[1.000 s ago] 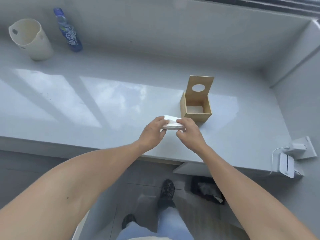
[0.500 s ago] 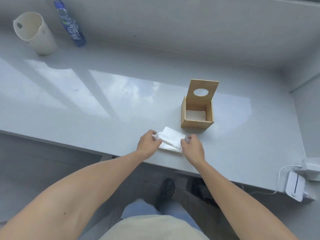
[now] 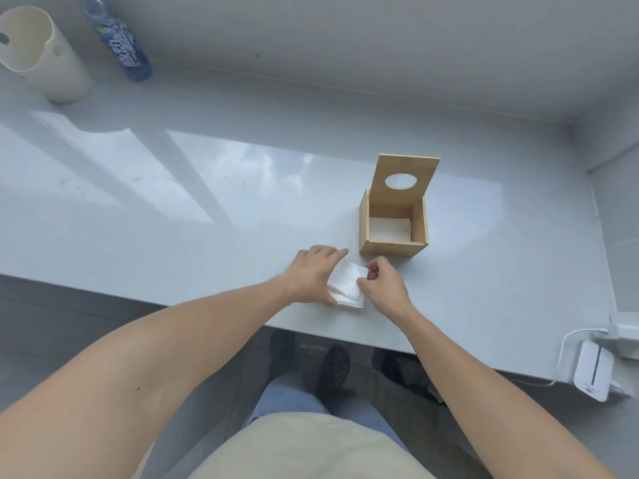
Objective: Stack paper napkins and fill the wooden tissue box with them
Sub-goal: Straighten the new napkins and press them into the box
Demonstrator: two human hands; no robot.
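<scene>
R hand [image 3: 383, 286] pinches the top napkin's edge; L hand [image 3: 311, 274] lies flat, fingers spread, on the napkins [image 3: 347, 283]. The stack, held up by the box [image 3: 394, 219] a sec ago, is now down on the counter [image 3: 207, 209] just in front of it, sheets askew. Prob needs squaring before loading; box already has some napkins inside.

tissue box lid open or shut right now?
Open. The wooden tissue box has its lid, the panel with the oval hole, standing upright at the back edge, and white napkins show at the bottom inside.
</scene>
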